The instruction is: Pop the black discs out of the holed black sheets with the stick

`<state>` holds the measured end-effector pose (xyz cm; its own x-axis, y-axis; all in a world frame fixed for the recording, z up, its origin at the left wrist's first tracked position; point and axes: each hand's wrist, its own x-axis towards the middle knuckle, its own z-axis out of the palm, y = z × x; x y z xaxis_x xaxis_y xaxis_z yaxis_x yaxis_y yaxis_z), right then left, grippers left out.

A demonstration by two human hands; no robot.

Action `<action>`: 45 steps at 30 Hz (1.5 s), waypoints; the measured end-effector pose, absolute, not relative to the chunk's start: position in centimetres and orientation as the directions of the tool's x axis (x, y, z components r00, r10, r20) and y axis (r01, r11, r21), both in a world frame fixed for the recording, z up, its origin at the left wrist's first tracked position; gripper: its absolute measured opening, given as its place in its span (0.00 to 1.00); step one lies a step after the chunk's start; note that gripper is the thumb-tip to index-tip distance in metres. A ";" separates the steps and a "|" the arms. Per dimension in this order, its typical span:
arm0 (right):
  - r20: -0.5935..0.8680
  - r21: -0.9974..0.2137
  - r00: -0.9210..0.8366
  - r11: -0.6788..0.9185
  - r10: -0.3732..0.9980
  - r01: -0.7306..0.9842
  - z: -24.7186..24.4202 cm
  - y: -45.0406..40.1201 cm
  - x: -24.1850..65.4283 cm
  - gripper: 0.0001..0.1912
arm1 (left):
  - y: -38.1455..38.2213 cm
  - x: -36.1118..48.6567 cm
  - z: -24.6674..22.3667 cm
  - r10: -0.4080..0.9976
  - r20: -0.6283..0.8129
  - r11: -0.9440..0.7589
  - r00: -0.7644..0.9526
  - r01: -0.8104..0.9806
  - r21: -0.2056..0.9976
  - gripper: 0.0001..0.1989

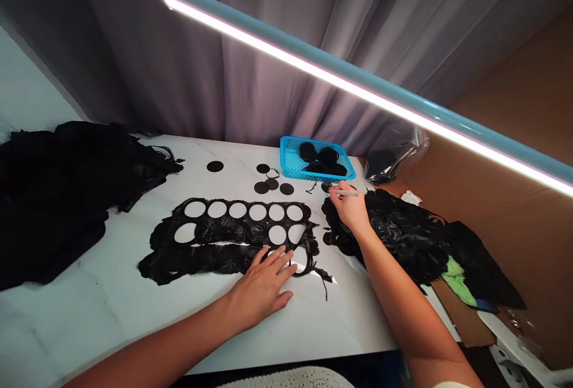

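My left hand (pixel 264 286) lies with its fingers spread on the lower right part of a black fabric piece (pixel 224 230). Rows of round shapes run across this piece, several of them showing as white circles (pixel 238 211) and others black and gathered. In my right hand (pixel 351 212) a slim white pen-like tool (pixel 347 193) is pinched. Its tip is at a small black disc (pixel 326 187) beyond the fabric; whether they touch I cannot tell. Several more black discs (pixel 286 188) lie on the white table behind the piece.
At the back stands a blue plastic basket (pixel 290 172) with black round pieces in it. Black fabric heaps lie left (pixel 54 197) and right (pixel 403 233). A clear plastic bag (pixel 398 149) leans at the back right. Overhead, a lit tube lamp (pixel 313 68) crosses the view.
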<state>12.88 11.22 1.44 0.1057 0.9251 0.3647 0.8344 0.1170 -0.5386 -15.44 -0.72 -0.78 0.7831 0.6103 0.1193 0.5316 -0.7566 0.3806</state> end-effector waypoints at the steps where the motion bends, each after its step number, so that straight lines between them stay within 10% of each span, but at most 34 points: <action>1: 0.312 -0.624 0.058 0.158 0.948 0.765 1.3 11.1 12.3 0.09 | -0.4 -15.4 -0.3 0.610 0.136 -0.757 0.780 0.525 0.389 0.20; 6: 0.104 -0.849 -0.205 0.194 0.973 0.491 -0.5 9.4 8.6 0.10 | 2.9 -14.6 0.2 0.659 0.181 -0.738 0.730 0.580 0.344 0.21; 15: 0.056 -0.872 -0.277 0.182 0.959 0.454 -1.5 9.1 7.7 0.09 | 5.0 -14.4 -2.2 0.668 0.154 -0.734 0.728 0.610 0.299 0.24; 28: 0.215 -0.503 -0.411 0.462 0.886 0.730 -2.2 8.0 6.8 0.05 | 4.9 -14.4 -2.7 0.668 0.167 -0.733 0.725 0.602 0.318 0.24; 36: 0.378 -0.674 0.175 0.141 0.909 0.725 1.3 14.8 12.6 0.07 | 4.8 -14.8 -2.3 0.656 0.175 -0.744 0.734 0.590 0.313 0.25; 45: 0.050 -0.927 -0.153 0.103 0.987 0.361 -1.5 12.3 5.3 0.15 | 4.6 -17.7 -2.3 0.691 0.211 -0.721 0.691 0.640 0.267 0.22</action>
<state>5.33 12.32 -1.50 -0.1527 0.9870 0.0498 0.3606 0.1025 -0.9271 -17.67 4.65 -2.25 0.6910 0.6914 0.2110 0.6396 -0.7208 0.2671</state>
